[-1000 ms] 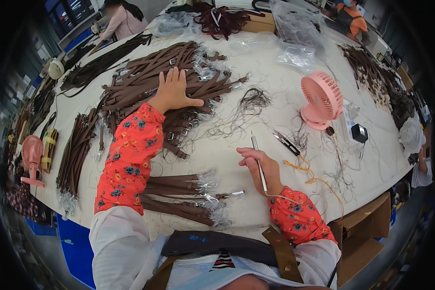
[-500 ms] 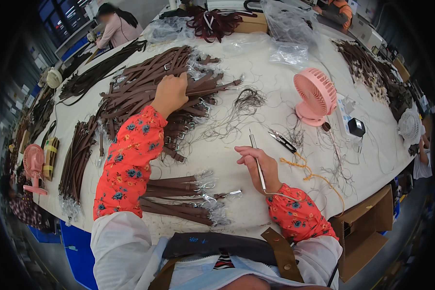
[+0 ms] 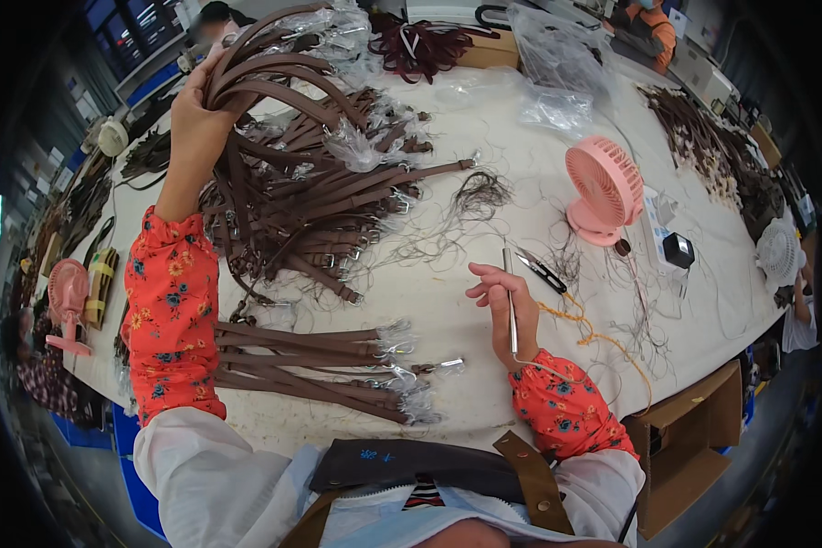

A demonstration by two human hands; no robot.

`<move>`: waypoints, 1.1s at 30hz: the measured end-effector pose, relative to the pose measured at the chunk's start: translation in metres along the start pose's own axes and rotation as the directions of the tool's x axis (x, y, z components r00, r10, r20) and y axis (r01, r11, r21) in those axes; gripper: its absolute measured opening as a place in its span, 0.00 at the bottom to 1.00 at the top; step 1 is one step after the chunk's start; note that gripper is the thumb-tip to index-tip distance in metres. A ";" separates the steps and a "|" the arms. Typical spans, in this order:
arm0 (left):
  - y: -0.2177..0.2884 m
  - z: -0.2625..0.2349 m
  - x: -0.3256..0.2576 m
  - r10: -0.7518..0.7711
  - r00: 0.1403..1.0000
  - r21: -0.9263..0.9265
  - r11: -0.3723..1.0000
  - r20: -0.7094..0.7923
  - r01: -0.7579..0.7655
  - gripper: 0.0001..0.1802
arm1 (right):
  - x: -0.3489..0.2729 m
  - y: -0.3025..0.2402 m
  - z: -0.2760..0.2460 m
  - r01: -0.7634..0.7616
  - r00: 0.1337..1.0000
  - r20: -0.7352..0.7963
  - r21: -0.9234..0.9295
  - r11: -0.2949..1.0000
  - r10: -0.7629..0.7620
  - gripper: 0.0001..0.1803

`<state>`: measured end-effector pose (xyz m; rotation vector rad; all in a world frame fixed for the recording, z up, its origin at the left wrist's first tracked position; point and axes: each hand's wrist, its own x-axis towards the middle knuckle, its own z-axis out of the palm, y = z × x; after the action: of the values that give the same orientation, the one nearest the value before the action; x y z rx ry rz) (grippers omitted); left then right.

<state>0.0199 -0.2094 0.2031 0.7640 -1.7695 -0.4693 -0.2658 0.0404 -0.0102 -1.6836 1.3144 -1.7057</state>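
My left hand (image 3: 196, 119) is raised at the far left, closed around a bundle of brown straps (image 3: 279, 82). They arch over to the right, with clear plastic wrapping on their buckle ends. Beneath them on the table lies a large pile of similar straps (image 3: 292, 224) with silver buckles. My right hand (image 3: 502, 320) grips a slim silver pen-shaped tool (image 3: 507, 271), tip pointing away from me and a thin wire running from its lower end. Nearer to me, a small row of brown straps (image 3: 310, 345) lies flat, with plastic-wrapped metal ends to the right.
Right of my right hand lie black thread snips (image 3: 541, 271) and a yellow-orange cord (image 3: 594, 337). A pink fan (image 3: 603, 192) stands beyond, beside a white power strip (image 3: 654, 228). Loose threads (image 3: 480, 193) litter the middle. An open cardboard box (image 3: 690, 447) sits at the lower right.
My left hand has moved left and away from the pile, lifting a bundle of straps. The right hand still holds the tool and has shifted slightly right in the picture.
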 end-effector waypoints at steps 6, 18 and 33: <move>0.048 -0.014 -0.033 0.324 0.941 0.370 0.866 0.094 -0.335 0.39 | -0.003 0.000 0.000 0.016 0.999 -0.038 0.009 1.000 -0.016 0.13; 0.019 0.015 -0.201 0.059 0.642 0.332 0.818 0.765 -0.470 0.39 | 0.005 0.000 -0.001 -0.046 0.997 -0.065 -0.010 0.999 0.045 0.14; 0.002 0.007 -0.190 -0.184 0.602 0.534 0.699 0.777 -0.476 0.50 | 0.002 0.002 0.001 -0.062 0.998 0.023 -0.002 0.998 0.062 0.12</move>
<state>0.0501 -0.0760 0.0709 0.9798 -2.9548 0.0917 -0.2663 0.0380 -0.0110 -1.6411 1.3430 -1.6466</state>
